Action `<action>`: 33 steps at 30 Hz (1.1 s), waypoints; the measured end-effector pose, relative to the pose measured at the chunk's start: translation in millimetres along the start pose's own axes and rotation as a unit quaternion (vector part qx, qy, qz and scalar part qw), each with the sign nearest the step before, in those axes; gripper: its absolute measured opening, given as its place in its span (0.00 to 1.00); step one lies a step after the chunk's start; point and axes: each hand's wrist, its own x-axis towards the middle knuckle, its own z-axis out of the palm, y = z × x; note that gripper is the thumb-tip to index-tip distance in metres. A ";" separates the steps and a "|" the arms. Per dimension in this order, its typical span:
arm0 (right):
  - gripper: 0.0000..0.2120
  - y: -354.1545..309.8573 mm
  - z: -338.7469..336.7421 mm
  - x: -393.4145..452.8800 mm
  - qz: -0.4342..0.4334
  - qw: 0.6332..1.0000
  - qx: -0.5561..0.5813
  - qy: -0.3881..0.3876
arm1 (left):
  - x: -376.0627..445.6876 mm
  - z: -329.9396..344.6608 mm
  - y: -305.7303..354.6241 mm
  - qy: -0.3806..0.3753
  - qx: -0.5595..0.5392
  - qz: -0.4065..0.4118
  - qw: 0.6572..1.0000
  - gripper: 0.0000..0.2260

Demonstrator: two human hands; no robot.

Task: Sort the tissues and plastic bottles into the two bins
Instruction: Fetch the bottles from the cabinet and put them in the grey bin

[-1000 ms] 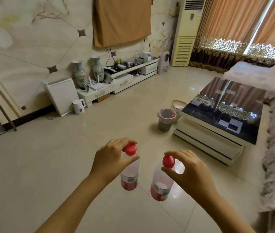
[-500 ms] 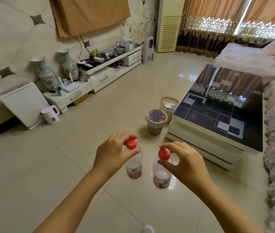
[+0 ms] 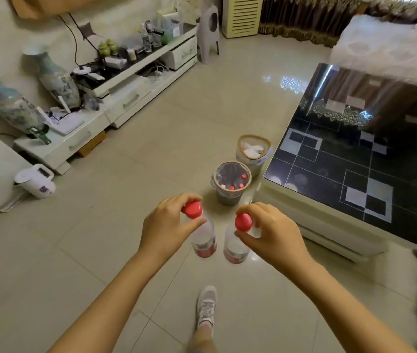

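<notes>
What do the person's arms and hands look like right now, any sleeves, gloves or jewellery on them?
Both forearms are bare as far as the frame shows: no sleeve reaches into view. The left hand and right hand wear no gloves, and no watch, bracelet or ring is visible. Below them, one foot wears a pale grey lace-up sneaker.

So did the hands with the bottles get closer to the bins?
Yes. The left hand and right hand now hold their bottles just short of the grey bin, which earlier stood well ahead of them on the floor.
</notes>
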 end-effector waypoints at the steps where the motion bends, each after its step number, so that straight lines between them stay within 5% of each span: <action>1: 0.17 8.6 4.7 19.6 0.013 1.000 0.002 -0.007 | 24.2 3.3 -5.6 -0.002 -0.004 -0.001 1.000 0.16; 18: 0.17 217.2 92.8 329.6 0.139 0.988 0.038 -0.055 | 385.4 134.4 -81.1 -0.052 0.017 -0.008 0.998 0.14; 33: 0.14 389.7 243.5 453.3 0.193 0.967 0.030 -0.162 | 539.7 316.2 -198.4 -0.091 -0.033 -0.150 0.984 0.17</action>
